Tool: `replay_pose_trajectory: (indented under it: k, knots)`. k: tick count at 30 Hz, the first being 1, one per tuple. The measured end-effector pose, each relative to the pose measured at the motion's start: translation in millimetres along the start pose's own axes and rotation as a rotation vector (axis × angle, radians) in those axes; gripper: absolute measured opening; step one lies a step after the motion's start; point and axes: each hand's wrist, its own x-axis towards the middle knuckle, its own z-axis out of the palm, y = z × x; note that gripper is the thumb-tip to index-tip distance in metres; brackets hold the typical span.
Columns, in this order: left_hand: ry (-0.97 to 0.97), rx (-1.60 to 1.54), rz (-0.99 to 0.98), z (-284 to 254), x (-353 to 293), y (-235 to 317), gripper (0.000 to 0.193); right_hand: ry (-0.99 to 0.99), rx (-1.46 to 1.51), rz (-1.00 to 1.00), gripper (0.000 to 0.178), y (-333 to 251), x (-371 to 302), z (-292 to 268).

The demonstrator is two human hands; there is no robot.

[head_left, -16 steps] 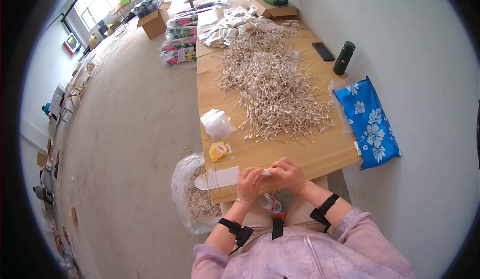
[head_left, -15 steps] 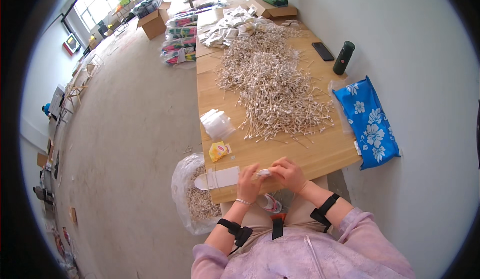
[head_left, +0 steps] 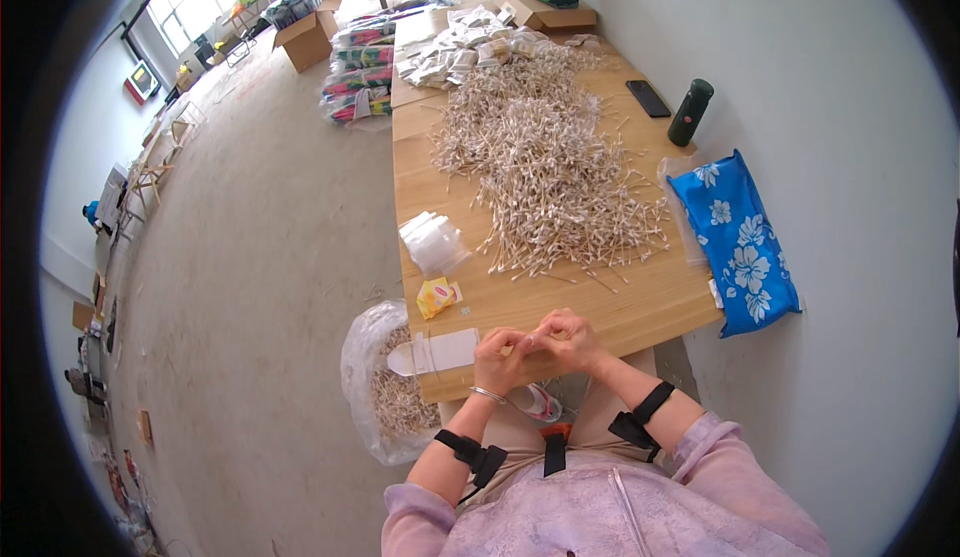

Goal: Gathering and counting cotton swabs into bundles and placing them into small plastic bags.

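Note:
Close together over the near edge of the wooden table, my left hand and my right hand meet with curled, pinching fingers. What they grip between them is mostly hidden; only a small pale bit shows. Beside my left hand lies a flat white strip with a rounded end. Beyond it sit a small yellow packet and a stack of clear plastic bags. A large loose heap of cotton swabs covers the middle of the table.
Many small filled packets pile up at the far end, before an open cardboard box. Along the right side are a phone, a dark green bottle and a blue flowered pouch. A clear sack of swabs stands at the left.
My hands have drawn closer together, and the small white thing seen between them before is now mostly covered by my fingers.

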Motion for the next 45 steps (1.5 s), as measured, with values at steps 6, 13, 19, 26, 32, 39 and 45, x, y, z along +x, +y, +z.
replay_pose_trajectory:
  k: [6,13,19,26,32,39,45]
  knots:
    - [0.0,0.048,-0.024,3.4,1.5,-3.7,0.012,-0.044,-0.031,-0.004,0.015,-1.4,2.9,2.0]
    - [-0.106,-0.476,-0.453,5.8,-2.1,-20.7,0.011,-0.157,0.491,0.36,0.011,15.7,1.1,4.3]
    - [-0.147,-0.641,-0.57,1.1,-0.8,-21.9,0.011,-0.235,0.57,0.368,0.004,22.9,2.1,-0.6]
    - [-0.037,-0.504,-0.359,5.1,-8.0,-8.8,0.013,-0.169,0.223,0.159,0.012,15.9,-3.8,-1.2]
    - [-0.001,-0.293,-0.289,0.1,-15.1,-6.3,0.017,0.065,-0.053,-0.136,0.016,-14.8,-1.2,0.0]
    - [-0.021,0.057,-0.008,-5.0,-10.7,3.7,0.009,-0.007,-0.265,-0.271,0.007,-20.7,-1.7,-2.9]
    - [0.009,-0.15,-0.132,-1.9,-9.0,5.4,0.011,0.012,-0.307,-0.268,0.004,-27.1,-1.9,-4.8]
